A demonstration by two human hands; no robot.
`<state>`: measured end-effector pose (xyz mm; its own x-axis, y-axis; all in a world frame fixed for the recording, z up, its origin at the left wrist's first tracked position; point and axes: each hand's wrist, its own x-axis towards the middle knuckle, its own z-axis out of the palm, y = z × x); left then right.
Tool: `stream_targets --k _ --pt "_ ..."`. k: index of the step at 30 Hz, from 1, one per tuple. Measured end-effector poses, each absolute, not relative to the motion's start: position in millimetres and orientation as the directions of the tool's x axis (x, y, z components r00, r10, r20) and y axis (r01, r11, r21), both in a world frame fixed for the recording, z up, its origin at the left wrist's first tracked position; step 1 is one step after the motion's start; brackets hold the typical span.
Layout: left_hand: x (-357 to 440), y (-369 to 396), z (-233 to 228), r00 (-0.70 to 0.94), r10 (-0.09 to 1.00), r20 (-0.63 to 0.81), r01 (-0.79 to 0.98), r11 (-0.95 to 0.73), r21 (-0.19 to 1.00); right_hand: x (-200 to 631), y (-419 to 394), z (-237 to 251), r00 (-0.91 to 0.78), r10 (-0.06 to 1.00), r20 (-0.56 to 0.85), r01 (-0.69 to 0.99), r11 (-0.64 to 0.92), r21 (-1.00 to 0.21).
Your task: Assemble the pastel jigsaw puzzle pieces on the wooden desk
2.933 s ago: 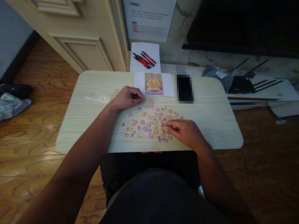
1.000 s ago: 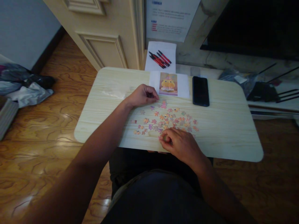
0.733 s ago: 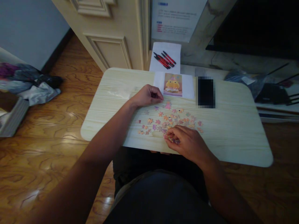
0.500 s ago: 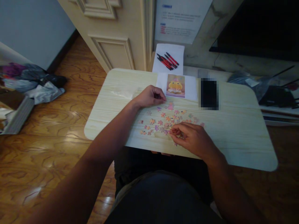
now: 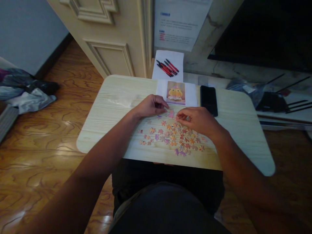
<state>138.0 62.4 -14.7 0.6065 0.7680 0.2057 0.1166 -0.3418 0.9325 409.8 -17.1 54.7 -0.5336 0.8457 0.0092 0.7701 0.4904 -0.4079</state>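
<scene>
Pink at the fingertips: right hand (image 5: 196, 118), thumb and forefinger brought nearly together, other fingers curled; a pink piece seems to be pinched there, though too small to be sure
Left hand (image 5: 151, 105), one, loosely curled, thumb and forefinger almost meeting, low over the table (image 5: 243, 133); whether it has hold of anything, cannot tell
Pink cluster (image 5: 171, 113), a few pieces, between the two sets of fingertips, just short of the sheet (image 5: 191, 94)
Change noted: half a second ago the right hand covered the near part of the pile; now it has gone to the far side, close to the left hand, which has stayed by the sheet. Judged meaning: attention has passed from searching the pile to the pink cluster, both hands serving one spot
Pile (image 5: 185, 138), orange and pink pieces, loose, now bared, with purple pieces (image 5: 180, 152) at its near edge
Stray pieces (image 5: 146, 142), several, left of the pile
Picture (image 5: 175, 92), yellow figure, printed on the sheet
Phone (image 5: 209, 101), black, right of the sheet
Pens (image 5: 168, 68), red and black, on paper (image 5: 179, 58) beyond the table
</scene>
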Motion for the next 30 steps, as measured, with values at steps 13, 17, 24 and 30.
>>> stream_targets --k 13,17,24,30 --pt "144 55 -11 0.685 0.677 0.268 0.159 -0.499 0.852 419 5 34 -0.583 0.812 0.026 0.723 0.533 -0.44" --pt "144 55 -11 0.681 0.683 0.263 0.172 -0.499 0.849 418 4 36 -0.565 0.824 0.024 0.703 0.497 -0.509" --pt "144 56 -13 0.687 0.674 0.272 0.152 -0.5 0.853 420 4 33 -0.558 0.83 0.026 0.671 0.469 -0.574" --pt "143 55 -12 0.685 0.677 0.271 0.159 -0.501 0.851 421 4 32 -0.554 0.832 0.027 0.666 0.463 -0.584"
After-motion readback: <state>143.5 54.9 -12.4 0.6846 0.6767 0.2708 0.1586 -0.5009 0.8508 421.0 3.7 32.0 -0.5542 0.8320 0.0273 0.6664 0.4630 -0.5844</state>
